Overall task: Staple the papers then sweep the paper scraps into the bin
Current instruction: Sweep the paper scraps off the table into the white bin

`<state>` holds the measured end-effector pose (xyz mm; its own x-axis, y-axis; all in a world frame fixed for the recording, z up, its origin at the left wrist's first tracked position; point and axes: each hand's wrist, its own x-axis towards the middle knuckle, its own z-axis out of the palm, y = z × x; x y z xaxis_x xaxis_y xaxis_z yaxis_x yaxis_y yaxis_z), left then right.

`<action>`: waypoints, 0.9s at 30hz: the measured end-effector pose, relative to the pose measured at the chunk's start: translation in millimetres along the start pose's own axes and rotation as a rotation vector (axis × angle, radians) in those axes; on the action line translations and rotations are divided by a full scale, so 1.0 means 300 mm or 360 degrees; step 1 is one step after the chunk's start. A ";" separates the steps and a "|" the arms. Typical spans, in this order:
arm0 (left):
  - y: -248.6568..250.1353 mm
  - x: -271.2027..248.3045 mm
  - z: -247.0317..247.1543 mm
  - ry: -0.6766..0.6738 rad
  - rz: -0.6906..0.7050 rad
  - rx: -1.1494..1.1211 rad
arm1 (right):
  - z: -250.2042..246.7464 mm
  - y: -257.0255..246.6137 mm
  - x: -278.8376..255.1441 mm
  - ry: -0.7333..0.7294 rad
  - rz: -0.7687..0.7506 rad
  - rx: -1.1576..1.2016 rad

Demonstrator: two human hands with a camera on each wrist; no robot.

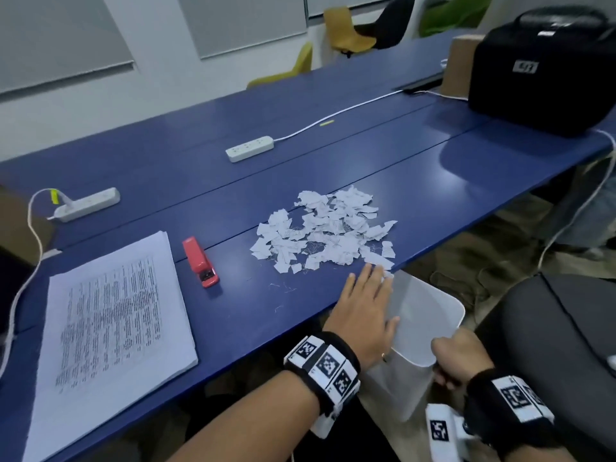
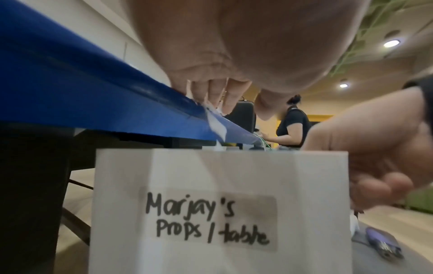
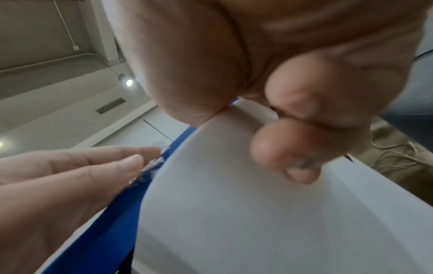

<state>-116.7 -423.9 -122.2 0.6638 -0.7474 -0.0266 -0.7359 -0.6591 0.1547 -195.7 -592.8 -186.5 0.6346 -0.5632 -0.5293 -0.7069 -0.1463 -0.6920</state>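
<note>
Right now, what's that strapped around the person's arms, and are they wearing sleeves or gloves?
Both forearms are bare, no sleeves or gloves. Each wrist carries a black padded band ringed with white blocks printed with black square code markers. The left hand wears a thin ring. By the right hand, the band has a further white marker block hanging below.

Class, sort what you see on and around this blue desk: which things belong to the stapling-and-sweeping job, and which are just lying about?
Belongs to the job:
stack of papers
red stapler
paper scraps
white bin, gripped by the right hand
left hand, flat at the desk edge

Just lying about:
two power strips
black bag
chairs
</note>
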 end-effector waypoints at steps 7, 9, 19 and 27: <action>0.007 0.004 0.005 0.0091 0.0578 -0.0177 | -0.012 -0.046 -0.044 -0.0044 0.0019 0.0049; -0.024 -0.023 -0.029 0.0370 0.0391 -0.0284 | -0.004 -0.045 -0.041 -0.0040 0.0028 0.0037; -0.250 -0.196 -0.088 -0.0238 -0.1424 -0.0256 | 0.052 -0.042 -0.016 -0.0031 0.0001 0.0004; -0.148 -0.055 -0.046 -0.0150 -0.0753 -0.0164 | 0.059 -0.058 -0.027 -0.0055 0.0023 0.0070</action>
<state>-93.1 -381.1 -114.9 0.9037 -0.3753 -0.2058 -0.3364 -0.9201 0.2008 -182.9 -571.3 -178.9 0.6352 -0.5365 -0.5556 -0.7022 -0.1018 -0.7046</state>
